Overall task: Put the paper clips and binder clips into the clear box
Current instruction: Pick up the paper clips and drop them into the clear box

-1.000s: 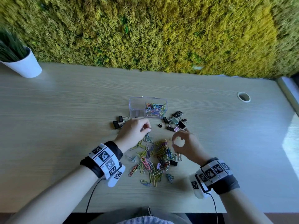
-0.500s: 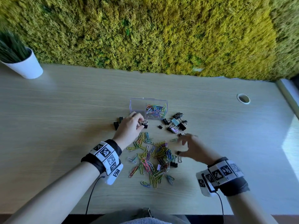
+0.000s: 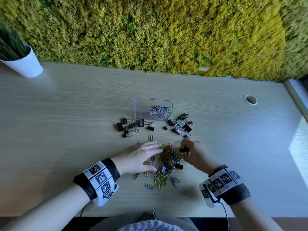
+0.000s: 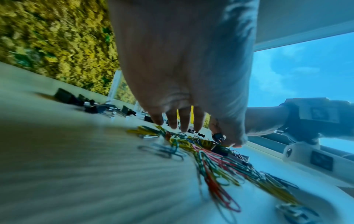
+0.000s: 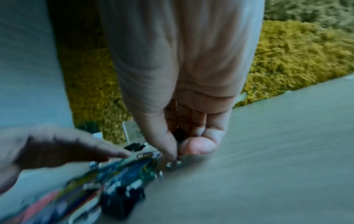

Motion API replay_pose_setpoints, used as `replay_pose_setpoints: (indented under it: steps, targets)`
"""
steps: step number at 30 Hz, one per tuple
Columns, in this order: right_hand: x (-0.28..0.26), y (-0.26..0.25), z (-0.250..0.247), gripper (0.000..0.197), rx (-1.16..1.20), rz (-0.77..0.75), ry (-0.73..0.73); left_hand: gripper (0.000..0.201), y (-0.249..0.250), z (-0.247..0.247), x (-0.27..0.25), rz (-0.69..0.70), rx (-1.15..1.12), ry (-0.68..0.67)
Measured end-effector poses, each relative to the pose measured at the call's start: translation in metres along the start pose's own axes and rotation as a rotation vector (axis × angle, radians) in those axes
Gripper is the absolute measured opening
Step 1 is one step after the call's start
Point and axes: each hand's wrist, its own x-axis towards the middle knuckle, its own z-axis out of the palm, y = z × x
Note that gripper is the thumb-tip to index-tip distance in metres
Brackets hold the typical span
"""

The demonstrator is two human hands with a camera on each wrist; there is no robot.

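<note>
The clear box [image 3: 141, 110] stands mid-table, its right half holding coloured paper clips [image 3: 160, 110]. A heap of coloured paper clips [image 3: 166, 162] lies nearer me. My left hand [image 3: 146, 155] lies flat over the heap's left side, fingers straight [image 4: 184, 121]. At the heap's right edge my right hand [image 3: 188, 150] pinches a small black binder clip [image 3: 184, 150] between thumb and fingers [image 5: 179, 134]. Black binder clips [image 3: 129, 126] lie left of the box front. A second group of binder clips [image 3: 181, 125], black with a teal and a pink one, lies to its right.
A white pot [image 3: 25, 64] with a green plant stands at the far left. A moss wall [image 3: 150, 30] runs along the table's back edge. A round cable hole [image 3: 250, 99] sits at the far right. Another black binder clip [image 3: 179, 166] lies in the heap.
My left hand has drawn back from the binder clips near the box and now lies flat on the heap. My right hand has curled and picked up a black binder clip.
</note>
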Motion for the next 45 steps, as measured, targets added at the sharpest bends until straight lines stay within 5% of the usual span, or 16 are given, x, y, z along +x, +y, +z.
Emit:
replay_pose_setpoints:
  steps: [3, 7, 11, 15, 17, 25, 37, 41, 45]
  targets:
    - [0.009, 0.003, -0.009, 0.022, 0.138, 0.066, 0.109, 0.108, -0.007, -0.001, -0.008, -0.043, -0.058, 0.046]
    - [0.022, 0.004, -0.025, 0.023, 0.32, 0.098, 0.284, 0.131, -0.023, -0.009, -0.024, -0.137, 0.266, -0.124]
    - [0.016, -0.001, -0.033, 0.033, 0.163, 0.053, 0.158, 0.141, -0.028, -0.003, -0.034, -0.137, 0.418, -0.192]
    - [-0.005, -0.006, -0.017, 0.028, 0.036, 0.041, -0.218, 0.139, -0.021, 0.001, -0.026, -0.144, 0.432, -0.216]
    - [-0.011, -0.007, -0.003, 0.027, 0.003, 0.046, -0.295, 0.136, -0.014, 0.002, -0.016, -0.139, 0.435, -0.224]
    - [-0.01, -0.018, 0.012, 0.007, -0.133, -0.015, -0.164, 0.134, 0.001, 0.0, 0.005, -0.085, 0.405, -0.171]
    - [0.015, -0.015, -0.042, 0.015, 0.331, 0.052, 0.013, 0.108, 0.0, -0.012, -0.003, -0.015, 0.247, -0.133]
    - [0.024, -0.01, -0.04, 0.022, 0.406, 0.084, 0.045, 0.104, -0.007, -0.023, -0.008, -0.166, 0.113, -0.008]
    - [0.032, -0.005, -0.036, 0.015, 0.434, 0.165, 0.276, 0.091, -0.016, -0.038, -0.016, -0.338, 0.113, -0.059]
